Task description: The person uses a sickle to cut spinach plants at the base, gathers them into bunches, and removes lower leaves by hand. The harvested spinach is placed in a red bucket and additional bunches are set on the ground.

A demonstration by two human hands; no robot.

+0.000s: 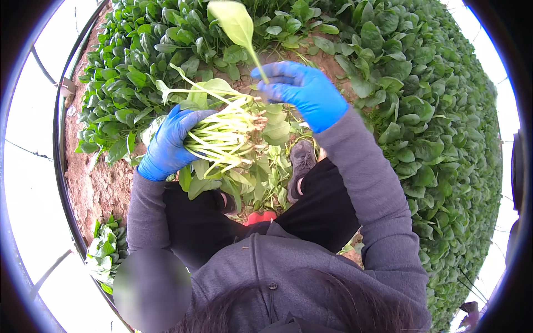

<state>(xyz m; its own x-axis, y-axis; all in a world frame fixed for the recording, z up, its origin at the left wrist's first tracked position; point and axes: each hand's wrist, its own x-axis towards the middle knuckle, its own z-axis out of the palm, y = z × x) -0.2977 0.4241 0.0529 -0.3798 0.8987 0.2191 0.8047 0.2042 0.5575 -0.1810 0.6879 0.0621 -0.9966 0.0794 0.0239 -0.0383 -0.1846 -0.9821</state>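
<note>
My left hand (pixel 168 139), in a blue glove, grips a thick bunch of spinach (pixel 225 135) by its pale stems. The cut root ends point right, towards my other hand. Some leaves of the bunch hang below the stems, above my shoes. My right hand (pixel 302 91), also gloved in blue, is raised just above and right of the root ends. Between its thumb and fingers it pinches the stalk of a single yellowish-green leaf (pixel 235 25), whose blade points up and away from me. Motion slightly blurs these fingertips.
Dense spinach plants (pixel 416 104) grow ahead and along the right. Bare soil (pixel 98 183) and a dark hose or pipe (pixel 62 166) run along the left. A pile of picked spinach (pixel 108 249) lies at lower left. Loose leaves (pixel 272 179) litter the ground between my shoes (pixel 302 162).
</note>
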